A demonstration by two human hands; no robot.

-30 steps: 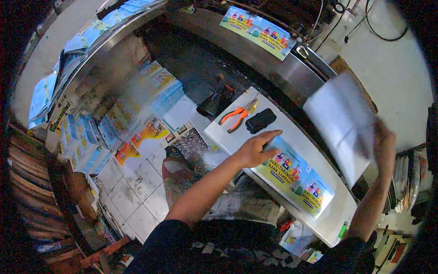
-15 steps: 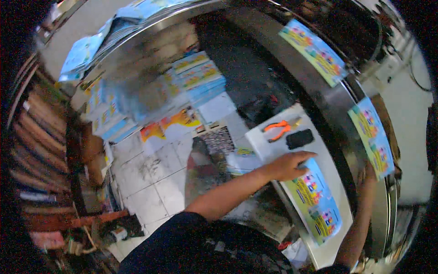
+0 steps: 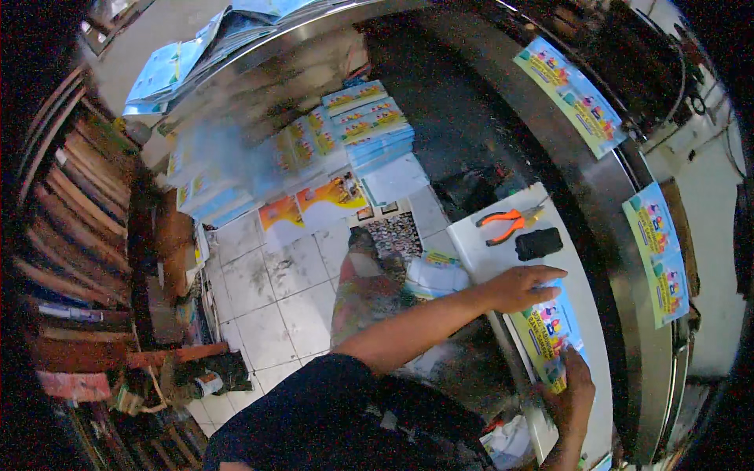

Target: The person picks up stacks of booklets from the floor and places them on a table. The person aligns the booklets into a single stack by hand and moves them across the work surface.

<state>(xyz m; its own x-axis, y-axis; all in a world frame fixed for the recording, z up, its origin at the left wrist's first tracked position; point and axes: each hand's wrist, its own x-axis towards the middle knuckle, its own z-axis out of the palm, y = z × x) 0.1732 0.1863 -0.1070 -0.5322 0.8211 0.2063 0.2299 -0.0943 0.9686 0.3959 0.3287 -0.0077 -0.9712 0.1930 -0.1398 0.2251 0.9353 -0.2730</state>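
On a narrow white tabletop [image 3: 589, 314] lies a blue, yellow and green printed sheet [image 3: 540, 336], perhaps several stacked. My left hand [image 3: 520, 289] rests at its far end, index finger stretched out and the other fingers over the edge. At the near end, my right hand [image 3: 575, 386] grips the sheet, thumb and fingers bent against its edge; part of the sheet is hidden under it. Just beyond my left hand are orange-handled pliers [image 3: 504, 225] and a small black object [image 3: 539, 244].
Two similar prints, a far one [image 3: 572, 96] and a nearer one [image 3: 658, 253], lie along the metal ledge at right. Stacks of prints [image 3: 369, 125] stand on the tiled floor [image 3: 294, 302]. More prints [image 3: 177, 71] lie upper left. Long boards [image 3: 75, 212] fill a rack at left.
My right hand has come from the nearer print on the metal ledge to the near end of the sheet on the tabletop. My left hand stays at the far end. The view has shifted slightly.
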